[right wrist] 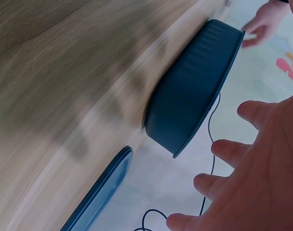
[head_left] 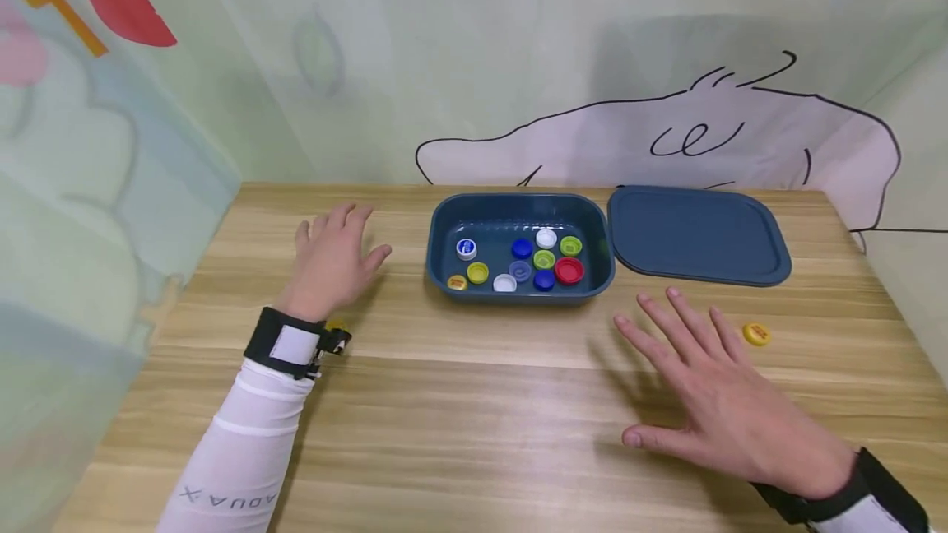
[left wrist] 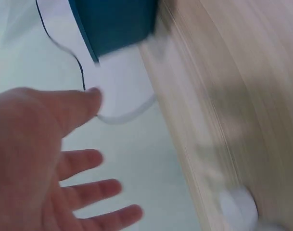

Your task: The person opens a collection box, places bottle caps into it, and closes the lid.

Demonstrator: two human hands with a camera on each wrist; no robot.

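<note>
A dark blue rectangular container (head_left: 521, 300) stands near the back of the wooden table. Inside lie several bottle caps, among them a red cap (head_left: 569, 271), a yellow cap (head_left: 477, 272), a blue-printed white cap (head_left: 466, 249) and a lime green cap (head_left: 571, 246). To its left, my left hand (head_left: 329, 261) is held over the table with fingers extended and nothing in it. My right hand (head_left: 711, 389) hovers in front of the container, on the right, fingers spread and holding nothing. Beyond its little finger lies a yellow cap (head_left: 757, 334).
The flat blue lid (head_left: 699, 234) lies right beside the container. A yellow object (head_left: 336, 324) shows partly behind the left wrist strap. In the left wrist view a blurred white round object (left wrist: 237, 208) sits on the tabletop. A printed cloth (head_left: 518, 64) hangs behind the table.
</note>
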